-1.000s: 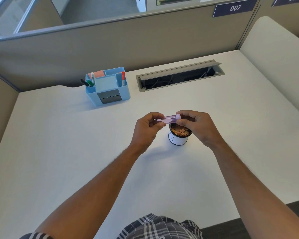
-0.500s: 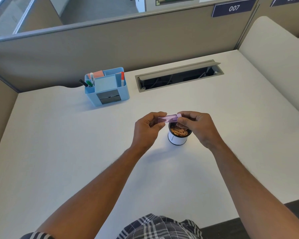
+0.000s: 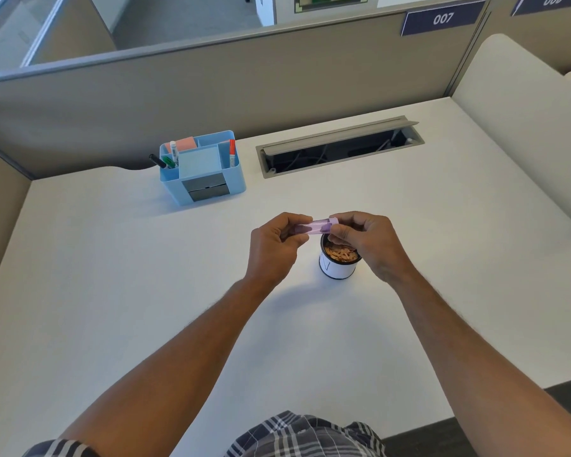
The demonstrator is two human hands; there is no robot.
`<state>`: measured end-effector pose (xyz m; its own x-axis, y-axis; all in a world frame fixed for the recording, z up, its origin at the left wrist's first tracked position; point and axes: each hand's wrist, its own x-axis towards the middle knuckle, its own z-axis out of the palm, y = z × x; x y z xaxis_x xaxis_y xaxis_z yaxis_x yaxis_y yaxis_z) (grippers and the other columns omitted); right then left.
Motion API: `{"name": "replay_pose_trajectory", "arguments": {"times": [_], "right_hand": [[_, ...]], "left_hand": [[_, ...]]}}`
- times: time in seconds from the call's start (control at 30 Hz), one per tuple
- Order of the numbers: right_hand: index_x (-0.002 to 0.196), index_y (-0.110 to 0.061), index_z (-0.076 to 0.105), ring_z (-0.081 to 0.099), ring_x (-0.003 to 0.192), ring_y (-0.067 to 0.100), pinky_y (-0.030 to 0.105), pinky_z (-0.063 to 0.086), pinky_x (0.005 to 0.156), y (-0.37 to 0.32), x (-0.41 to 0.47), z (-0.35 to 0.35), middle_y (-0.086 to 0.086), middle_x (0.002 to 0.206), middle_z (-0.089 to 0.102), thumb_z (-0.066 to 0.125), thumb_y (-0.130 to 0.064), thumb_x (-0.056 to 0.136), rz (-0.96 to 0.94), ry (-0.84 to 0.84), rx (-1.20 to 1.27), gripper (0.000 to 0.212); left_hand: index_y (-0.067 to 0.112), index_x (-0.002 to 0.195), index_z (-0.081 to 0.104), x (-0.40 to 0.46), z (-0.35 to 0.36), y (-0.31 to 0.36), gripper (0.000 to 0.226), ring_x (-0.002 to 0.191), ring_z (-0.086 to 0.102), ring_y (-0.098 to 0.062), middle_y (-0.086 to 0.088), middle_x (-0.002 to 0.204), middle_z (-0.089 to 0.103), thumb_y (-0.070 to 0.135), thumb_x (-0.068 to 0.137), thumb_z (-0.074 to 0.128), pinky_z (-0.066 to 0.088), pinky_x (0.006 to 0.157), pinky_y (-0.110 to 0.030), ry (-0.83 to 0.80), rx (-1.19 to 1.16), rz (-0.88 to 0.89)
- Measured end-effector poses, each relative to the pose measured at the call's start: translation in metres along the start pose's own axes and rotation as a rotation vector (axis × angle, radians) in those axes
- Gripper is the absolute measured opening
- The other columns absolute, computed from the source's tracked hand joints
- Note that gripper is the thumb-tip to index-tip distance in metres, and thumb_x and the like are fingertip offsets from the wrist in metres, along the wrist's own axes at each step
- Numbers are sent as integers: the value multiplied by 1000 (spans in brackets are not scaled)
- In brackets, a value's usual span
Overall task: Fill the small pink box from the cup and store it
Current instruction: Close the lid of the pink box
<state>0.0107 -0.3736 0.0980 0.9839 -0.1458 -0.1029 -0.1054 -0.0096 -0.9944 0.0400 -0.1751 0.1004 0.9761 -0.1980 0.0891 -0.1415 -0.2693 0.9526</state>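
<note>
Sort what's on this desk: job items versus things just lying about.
Job in hand:
small pink box, held by left hand and right hand
cup of orange-brown bits
blue desk organizer, probably the storage spot

Lying about:
cable tray
partition sign 007

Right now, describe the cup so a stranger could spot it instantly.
On the white desk, look below the two hands holding the small pink box. The cup stands there: white-sided, dark-rimmed, full of small orange-brown pieces.

Organizer (image 3: 202, 169) behind-left of cup (image 3: 338, 263) — seemingly.
</note>
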Motion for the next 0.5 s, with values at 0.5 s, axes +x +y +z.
{"name": "replay_pose_trajectory", "arguments": {"times": [0.5], "right_hand": [[123, -12, 69, 72, 101, 25, 27, 57, 89, 43, 18, 122, 4, 109, 75, 74, -32, 93, 48, -57, -242, 36]], "left_hand": [[12, 119, 68, -1, -88, -60, 26, 106, 59, -24, -6, 118, 70, 12, 94, 66, 46, 89, -29, 77, 613, 132]]}}
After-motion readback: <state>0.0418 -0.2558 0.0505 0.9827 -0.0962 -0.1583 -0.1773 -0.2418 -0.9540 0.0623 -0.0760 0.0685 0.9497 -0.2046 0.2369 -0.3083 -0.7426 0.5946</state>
